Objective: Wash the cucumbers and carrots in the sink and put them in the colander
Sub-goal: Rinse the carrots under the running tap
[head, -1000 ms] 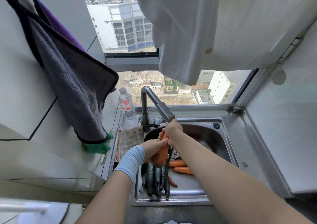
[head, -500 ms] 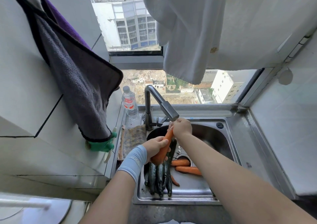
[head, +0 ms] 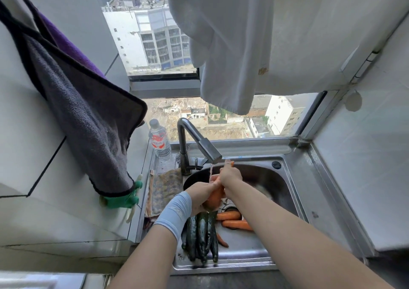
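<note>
Both hands hold one large carrot [head: 215, 197] under the faucet [head: 204, 146], over the steel sink [head: 294, 197]. My left hand [head: 200, 194], with a pale blue wristband, grips the carrot's thick lower end. My right hand [head: 230, 174] grips its upper part near the spout. Several dark cucumbers [head: 202, 233] lie side by side in the sink's near left part. Other carrots [head: 235, 221] lie to their right, by the drain. A dark round vessel [head: 263, 178] sits at the back of the sink; I cannot tell whether it is the colander.
A water bottle [head: 159, 141] stands left of the faucet. A patterned cloth [head: 162, 189] lies on the sink's left ledge. A grey towel [head: 88, 120] and a green glove [head: 124, 198] hang at left. White cloth [head: 243, 41] hangs overhead before the window.
Both hands have shifted on the carrot under the spout; my right hand slid up and then back down along it. The view has tilted slightly downward.
</note>
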Demonstrator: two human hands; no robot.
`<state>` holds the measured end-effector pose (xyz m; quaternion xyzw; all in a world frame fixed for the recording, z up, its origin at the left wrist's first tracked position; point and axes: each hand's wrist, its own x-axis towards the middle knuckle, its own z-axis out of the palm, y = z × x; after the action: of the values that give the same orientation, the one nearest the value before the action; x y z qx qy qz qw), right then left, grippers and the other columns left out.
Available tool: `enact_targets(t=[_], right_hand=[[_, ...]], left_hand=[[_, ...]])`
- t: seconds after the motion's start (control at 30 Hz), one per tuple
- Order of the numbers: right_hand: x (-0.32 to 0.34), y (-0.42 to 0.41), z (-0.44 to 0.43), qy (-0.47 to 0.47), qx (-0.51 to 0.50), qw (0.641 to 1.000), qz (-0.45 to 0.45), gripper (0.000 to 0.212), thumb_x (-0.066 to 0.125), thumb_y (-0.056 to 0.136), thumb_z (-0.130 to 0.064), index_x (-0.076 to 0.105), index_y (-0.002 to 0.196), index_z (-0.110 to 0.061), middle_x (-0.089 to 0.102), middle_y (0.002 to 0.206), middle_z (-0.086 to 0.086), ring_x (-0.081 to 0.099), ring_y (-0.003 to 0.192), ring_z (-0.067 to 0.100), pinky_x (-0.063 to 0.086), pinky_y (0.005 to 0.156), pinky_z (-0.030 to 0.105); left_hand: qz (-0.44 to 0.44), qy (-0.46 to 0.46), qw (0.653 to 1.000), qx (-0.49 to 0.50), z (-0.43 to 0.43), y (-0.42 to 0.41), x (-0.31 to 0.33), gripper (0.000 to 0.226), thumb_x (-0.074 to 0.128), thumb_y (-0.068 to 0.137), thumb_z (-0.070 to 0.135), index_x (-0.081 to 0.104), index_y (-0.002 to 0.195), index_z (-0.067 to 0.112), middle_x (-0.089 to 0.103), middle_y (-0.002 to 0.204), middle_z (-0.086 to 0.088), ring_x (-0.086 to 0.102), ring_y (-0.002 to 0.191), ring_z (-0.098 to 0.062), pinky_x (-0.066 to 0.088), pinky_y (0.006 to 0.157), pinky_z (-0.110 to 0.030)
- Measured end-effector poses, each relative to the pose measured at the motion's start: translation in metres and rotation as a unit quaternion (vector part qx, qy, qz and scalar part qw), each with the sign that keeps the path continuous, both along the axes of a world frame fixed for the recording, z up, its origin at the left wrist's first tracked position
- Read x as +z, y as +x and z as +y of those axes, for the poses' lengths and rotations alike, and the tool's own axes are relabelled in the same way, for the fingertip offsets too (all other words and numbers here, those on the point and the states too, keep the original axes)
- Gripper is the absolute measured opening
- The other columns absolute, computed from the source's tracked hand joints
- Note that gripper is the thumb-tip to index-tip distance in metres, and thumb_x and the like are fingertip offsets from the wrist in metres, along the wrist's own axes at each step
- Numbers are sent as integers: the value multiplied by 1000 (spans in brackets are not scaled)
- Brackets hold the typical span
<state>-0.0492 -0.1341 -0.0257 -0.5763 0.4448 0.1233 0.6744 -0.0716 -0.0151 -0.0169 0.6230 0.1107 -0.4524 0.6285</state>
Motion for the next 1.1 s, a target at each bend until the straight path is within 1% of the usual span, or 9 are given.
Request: enact_targets(t=[0.17, 0.3, 0.43, 0.6, 0.67, 0.73, 0.87, 0.93, 1.1], right_hand=[[-4, -1, -2, 96, -76, 992, 6, 54, 34, 104, -53, 54, 88, -5, 72, 79, 16, 69, 73, 31, 59, 85, 48], [-6, -3, 15, 121, 51, 991, -20, 31, 56, 98, -30, 64, 117, -7, 71, 110, 11, 66, 93, 26, 50, 50, 30], [5, -3, 20, 81, 82, 993, -30, 28, 60, 98, -31, 62, 110, -6, 67, 113, 15, 63, 86, 29, 46, 44, 28], [7, 4, 17, 19, -2, 1000, 22, 58, 34, 102, -56, 58, 114, -4, 66, 107, 13, 63, 98, 32, 54, 90, 46], [4, 3, 19, -3, -27, 999, 30, 62, 29, 102, -58, 54, 110, -2, 64, 108, 14, 63, 103, 36, 52, 95, 50], [-4, 2, 22, -8, -37, 999, 27, 62, 29, 103, -56, 55, 115, -1, 64, 111, 14, 62, 102, 37, 55, 89, 49], [-3, -9, 28, 147, -16, 988, -51, 37, 59, 95, -30, 55, 125, -9, 71, 108, 15, 68, 92, 33, 55, 56, 38], [-2, -12, 27, 171, 13, 981, -86, 33, 64, 93, -20, 56, 123, -9, 75, 105, 12, 70, 98, 32, 57, 68, 47], [-7, 0, 25, 60, -43, 997, -12, 56, 47, 98, -53, 55, 125, -5, 67, 118, 16, 65, 103, 38, 57, 81, 47]], left_hand=[[1, 22, 999, -41, 13, 2, -1, 31, 47, 100, 43, 59, 109, 16, 63, 85, -1, 52, 53, -12, 36, 44, -19], [19, 44, 996, 72, 11, 10, -5, 42, 41, 95, 58, 54, 103, 19, 55, 65, -4, 36, 36, -13, 24, 38, -12], [29, 24, 997, 60, 17, 16, -6, 36, 42, 92, 55, 53, 103, 22, 49, 62, -6, 30, 32, -13, 24, 38, -11], [36, -47, 997, 43, 11, 10, 3, 34, 44, 100, 47, 54, 98, 14, 60, 72, -5, 40, 44, -12, 30, 40, -18], [10, -19, 999, 47, 10, 8, 4, 34, 48, 98, 45, 54, 94, 13, 60, 69, -5, 39, 42, -11, 29, 38, -17], [-20, 41, 997, 56, 8, 7, 3, 40, 44, 98, 50, 52, 84, 13, 55, 60, -4, 34, 37, -12, 23, 38, -15], [12, 57, 992, 115, 10, 10, 0, 39, 32, 98, 48, 50, 80, 19, 36, 45, -1, 24, 30, -12, 15, 42, -13], [23, 20, 990, 138, 13, 12, -1, 31, 31, 99, 45, 51, 89, 24, 32, 44, 0, 23, 29, -11, 16, 39, -10], [-35, 60, 994, 82, 4, 10, 0, 45, 35, 99, 57, 50, 85, 16, 46, 54, -3, 34, 38, -14, 25, 43, -14]])
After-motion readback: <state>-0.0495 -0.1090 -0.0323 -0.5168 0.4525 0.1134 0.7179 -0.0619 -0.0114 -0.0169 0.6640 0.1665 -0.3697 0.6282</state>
